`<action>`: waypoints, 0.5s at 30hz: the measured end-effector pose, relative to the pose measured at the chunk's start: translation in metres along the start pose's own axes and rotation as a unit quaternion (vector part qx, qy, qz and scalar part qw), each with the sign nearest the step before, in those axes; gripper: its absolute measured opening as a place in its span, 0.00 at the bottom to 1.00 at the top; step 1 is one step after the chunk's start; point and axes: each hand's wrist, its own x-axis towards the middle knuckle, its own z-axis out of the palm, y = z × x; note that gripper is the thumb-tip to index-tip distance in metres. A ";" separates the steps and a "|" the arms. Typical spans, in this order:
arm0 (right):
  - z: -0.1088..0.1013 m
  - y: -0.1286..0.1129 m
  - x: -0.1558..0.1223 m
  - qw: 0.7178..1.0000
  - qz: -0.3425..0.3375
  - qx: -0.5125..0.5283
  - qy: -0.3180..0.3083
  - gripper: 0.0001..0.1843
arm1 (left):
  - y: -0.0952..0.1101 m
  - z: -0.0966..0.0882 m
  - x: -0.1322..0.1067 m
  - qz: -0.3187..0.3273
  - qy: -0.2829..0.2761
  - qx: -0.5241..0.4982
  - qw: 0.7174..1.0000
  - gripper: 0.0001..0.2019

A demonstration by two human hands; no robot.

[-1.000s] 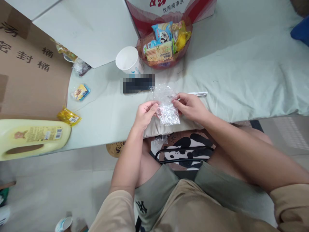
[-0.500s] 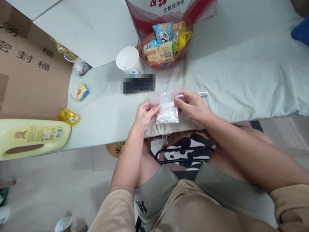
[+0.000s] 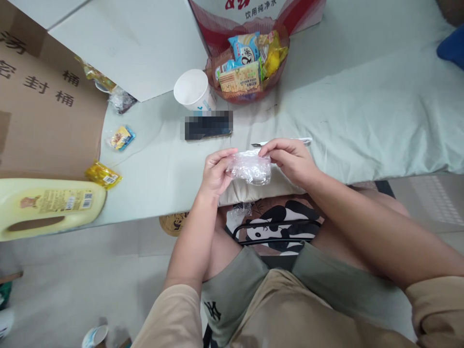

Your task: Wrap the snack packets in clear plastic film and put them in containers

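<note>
Between my two hands is a crinkled, clear plastic bag (image 3: 252,169), held over the table's near edge. My left hand (image 3: 218,173) grips its left side between thumb and fingers. My right hand (image 3: 288,159) pinches its upper right corner. I cannot make out whether anything lies inside the shiny plastic. Just behind my right hand, a white-handled pen-like knife (image 3: 304,141) lies on the cloth, its dark tip pointing left; the hand covers part of it.
Behind lie a dark phone (image 3: 208,126), a white paper cup (image 3: 192,89) and a reddish bowl (image 3: 235,99) of packaged snacks. To the left are small wrapped packets (image 3: 104,175), a pale yellow jug (image 3: 50,205) and a cardboard box (image 3: 47,121). A panda-print bag (image 3: 279,227) sits below the table edge.
The plastic bag has gone from flat and square to folded and bunched, its upper flap now down. My right fingers have shifted slightly, and the knife's dark tip has come into view.
</note>
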 end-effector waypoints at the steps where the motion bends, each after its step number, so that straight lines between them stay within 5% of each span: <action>1: 0.000 -0.001 0.001 1.000 0.002 0.006 -0.002 0.09 | 0.000 0.000 0.000 0.008 0.002 0.009 1.000 0.07; 10: 0.002 0.004 0.000 0.998 0.009 -0.053 -0.034 0.12 | -0.002 -0.003 0.000 0.032 -0.064 0.069 0.995 0.15; 15: 0.000 0.012 0.004 0.999 0.016 -0.035 0.024 0.29 | -0.007 0.000 0.000 0.033 -0.072 0.065 0.995 0.23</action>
